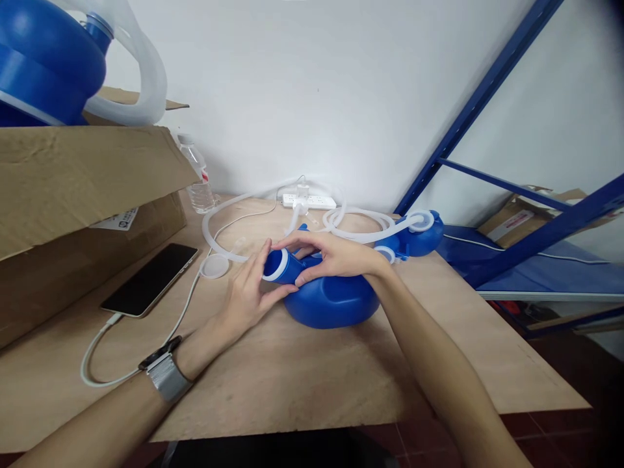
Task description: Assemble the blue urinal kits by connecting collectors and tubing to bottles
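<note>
A blue plastic urinal bottle [336, 304] lies on the wooden table, its wide neck pointing left and towards me. At the open mouth is a white ring [279, 266]. My left hand [246, 286], with a watch on the wrist, is cupped round the mouth, fingers on its far side and thumb below. Reaching over the body, my right hand [331, 255] grips the neck between thumb and fingers. That hand hides part of the neck and the bottle's far side.
Coiled clear hose [361, 229] and a second blue bottle [424, 235] lie behind. A round translucent cap [214, 266], phone [150, 279] and cable are left. A cardboard box [88, 175] with another blue bottle [49, 58] stands far left. Behind are a power strip [312, 200] and water bottle [197, 179].
</note>
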Motion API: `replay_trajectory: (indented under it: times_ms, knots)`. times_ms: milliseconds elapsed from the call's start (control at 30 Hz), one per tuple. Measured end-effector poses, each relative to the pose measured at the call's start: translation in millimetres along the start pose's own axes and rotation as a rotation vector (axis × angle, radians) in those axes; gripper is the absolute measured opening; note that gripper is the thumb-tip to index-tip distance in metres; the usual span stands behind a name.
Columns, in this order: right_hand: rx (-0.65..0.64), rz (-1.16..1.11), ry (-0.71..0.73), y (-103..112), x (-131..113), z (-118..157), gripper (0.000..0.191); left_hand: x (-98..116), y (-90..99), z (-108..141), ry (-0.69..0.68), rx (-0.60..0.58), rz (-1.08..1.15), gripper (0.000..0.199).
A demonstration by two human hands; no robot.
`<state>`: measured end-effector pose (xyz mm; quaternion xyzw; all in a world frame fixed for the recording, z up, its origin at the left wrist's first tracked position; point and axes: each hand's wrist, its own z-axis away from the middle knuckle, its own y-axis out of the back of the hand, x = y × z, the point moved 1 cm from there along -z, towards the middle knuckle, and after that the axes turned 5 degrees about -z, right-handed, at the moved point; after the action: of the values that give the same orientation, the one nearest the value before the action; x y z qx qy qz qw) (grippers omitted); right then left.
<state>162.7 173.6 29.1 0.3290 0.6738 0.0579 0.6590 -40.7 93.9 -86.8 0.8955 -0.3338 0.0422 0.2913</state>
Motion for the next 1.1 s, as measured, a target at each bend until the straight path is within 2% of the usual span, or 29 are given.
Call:
replay_trajectory:
  times_ms: [200,467,800,867,933,1000,1100]
  knots:
    - [0.012,-0.011,-0.01,2,2,-5,0.06,3,2.5,1,0.009,0.022,0.013,0.087]
    - [-0.064,-0.074,-0.013,2,2,-8,0.056,3,3.9,0,0.008,0.025,-0.002,0.084]
    - [-0.066,-0.115,-0.013,3,3,-7,0.055,6,1.5,4,0.23,-0.075,0.161,0.086]
    - [-0.053,-0.079,-0.006,3,3,-6,0.058,5,-0.8,5,0.279,-0.072,0.245,0.089]
    - [-0.037,-0.033,-0.014,3,3,-4,0.06,4,-3.2,4,0.343,-0.078,0.431,0.088]
    - [-0.035,-0.004,-0.041,3,2,-4,0.06,4,-5.1,0,0.488,-0.101,0.679,0.079]
    - [-0.063,-0.019,-0.06,1,1,-4,0.051,9,-6.8,-11,0.734,-0.214,0.972,0.073]
